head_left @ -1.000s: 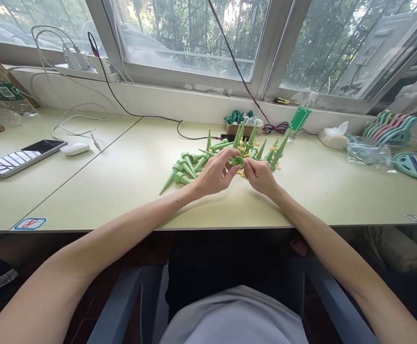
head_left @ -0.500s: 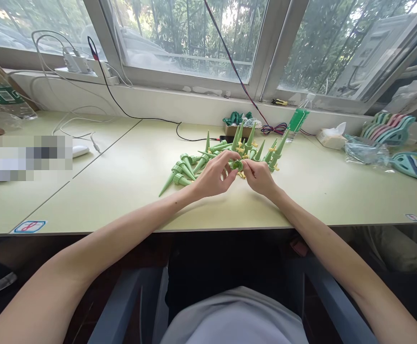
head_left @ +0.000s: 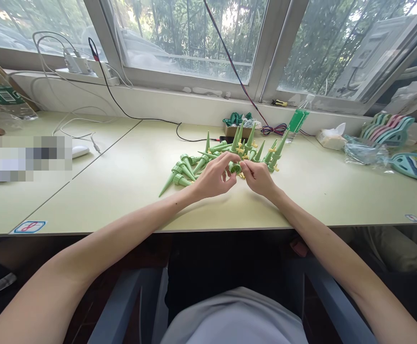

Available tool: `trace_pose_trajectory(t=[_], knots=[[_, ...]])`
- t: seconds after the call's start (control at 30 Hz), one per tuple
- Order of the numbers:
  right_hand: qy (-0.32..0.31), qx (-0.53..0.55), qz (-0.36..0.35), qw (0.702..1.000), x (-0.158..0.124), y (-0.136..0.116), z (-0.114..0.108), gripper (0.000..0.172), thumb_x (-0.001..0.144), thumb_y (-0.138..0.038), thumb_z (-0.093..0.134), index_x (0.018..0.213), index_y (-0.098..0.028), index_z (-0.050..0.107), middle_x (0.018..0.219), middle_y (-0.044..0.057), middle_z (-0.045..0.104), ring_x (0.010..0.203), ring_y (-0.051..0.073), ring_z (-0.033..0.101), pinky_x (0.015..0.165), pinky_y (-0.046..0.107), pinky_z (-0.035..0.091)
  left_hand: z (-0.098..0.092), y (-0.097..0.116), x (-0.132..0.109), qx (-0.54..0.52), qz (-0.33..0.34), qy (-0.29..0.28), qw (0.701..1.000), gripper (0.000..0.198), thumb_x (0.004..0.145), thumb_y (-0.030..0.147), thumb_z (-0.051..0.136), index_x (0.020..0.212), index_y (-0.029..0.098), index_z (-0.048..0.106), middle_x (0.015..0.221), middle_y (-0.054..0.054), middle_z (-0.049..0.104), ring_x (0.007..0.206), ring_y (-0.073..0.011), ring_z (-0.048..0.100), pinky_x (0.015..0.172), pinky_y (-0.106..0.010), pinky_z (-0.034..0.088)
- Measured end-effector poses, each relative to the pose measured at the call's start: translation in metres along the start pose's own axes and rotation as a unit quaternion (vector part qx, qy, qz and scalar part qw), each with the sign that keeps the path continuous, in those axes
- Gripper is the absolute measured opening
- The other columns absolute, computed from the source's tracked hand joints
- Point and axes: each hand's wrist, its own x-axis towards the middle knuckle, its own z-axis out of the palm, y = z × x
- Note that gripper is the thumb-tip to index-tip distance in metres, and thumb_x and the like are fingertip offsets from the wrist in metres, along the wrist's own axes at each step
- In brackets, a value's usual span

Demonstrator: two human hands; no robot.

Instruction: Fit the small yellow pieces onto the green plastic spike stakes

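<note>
My left hand (head_left: pixel 213 177) and my right hand (head_left: pixel 257 177) meet over the pale green desk (head_left: pixel 129 177), both pinched on one small green cone-shaped spike (head_left: pixel 235 167) held between them. Behind the hands lies a heap of green spikes (head_left: pixel 190 165), some flat on the desk. Others stand upright with small yellow pieces (head_left: pixel 273 153) fitted on them. What my right fingertips press against the held spike is too small to make out.
A white mouse (head_left: pixel 80 151) and cables lie at the left, a blurred flat object beside them. A small box (head_left: pixel 235 129) and a green bottle (head_left: pixel 298 119) stand at the back. Tissues (head_left: pixel 332 136), a plastic bag and coloured plastic items (head_left: pixel 389 129) fill the right.
The hands stay together on the same green spike; the fingers have shifted slightly around it, and the view has moved a little.
</note>
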Motion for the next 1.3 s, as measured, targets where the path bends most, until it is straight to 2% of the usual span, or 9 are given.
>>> trace_pose_trajectory(t=[0.4,0.77,1.07,1.3], knots=[[-0.005,0.005,0.006,1.0,0.0,-0.0011,-0.0007,0.049,0.105,-0.051,0.032,0.067,-0.021,0.039,0.055,-0.002,0.042,0.049,0.011,0.033,0.051,0.027,0.028,-0.0008,-0.0006,0.0,0.001,-0.02,-0.03,0.999,0.037,0.077,0.006,0.054,0.11,0.021,0.055,0.105,-0.006,0.061,0.08,-0.0137,0.06,0.061,-0.023,0.05],[-0.016,0.009,0.018,1.0,-0.0007,0.0001,0.0004,0.05,0.105,-0.052,0.034,0.068,-0.02,0.048,0.059,0.001,0.054,0.051,0.011,0.042,0.053,0.027,0.033,0.003,-0.0044,-0.0014,0.022,-0.033,-0.008,0.999,0.02,0.089,0.013,0.053,0.108,0.021,0.056,0.102,-0.005,0.062,0.068,-0.0103,0.054,0.059,-0.023,0.048],[-0.018,0.008,0.019,1.0,-0.0013,-0.0009,0.0005,0.051,0.104,-0.054,0.033,0.067,-0.021,0.043,0.056,-0.001,0.048,0.05,0.011,0.037,0.053,0.027,0.031,0.0032,-0.0054,-0.0019,0.032,-0.036,-0.003,0.999,0.024,0.088,0.009,0.052,0.108,0.021,0.056,0.103,-0.006,0.062,0.069,-0.0111,0.054,0.061,-0.025,0.048],[-0.019,0.013,0.016,1.0,-0.0005,0.0003,0.001,0.05,0.104,-0.053,0.033,0.067,-0.021,0.042,0.057,-0.001,0.049,0.05,0.011,0.038,0.053,0.027,0.031,0.0043,-0.0082,-0.0024,0.032,-0.027,0.001,0.999,0.032,0.086,0.003,0.047,0.109,0.022,0.059,0.104,-0.006,0.062,0.085,-0.0147,0.061,0.066,-0.025,0.05]])
